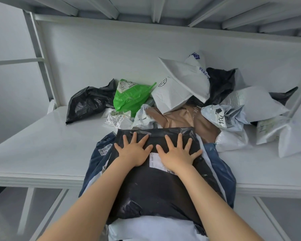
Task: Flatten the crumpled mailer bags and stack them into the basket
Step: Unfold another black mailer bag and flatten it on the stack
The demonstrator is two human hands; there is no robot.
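Observation:
A black mailer bag (151, 192) with a white label lies flat on top of a stack of blue and white mailers (221, 171) that hangs over the table's front edge. Both hands press on its far half with fingers spread: my left hand (133, 150) on the left side, my right hand (176, 153) partly over the label. Behind them lies a heap of crumpled mailers: a green bag (130, 98), a black bag (87, 103), a brown bag (186, 119) and white bags (186, 79). The basket is not in view.
The white table (42, 145) has bare surface at the left and front right. A white back wall and a metal frame post (40, 63) stand behind, with shelf beams overhead. More white and grey mailers (261, 105) are piled at the right.

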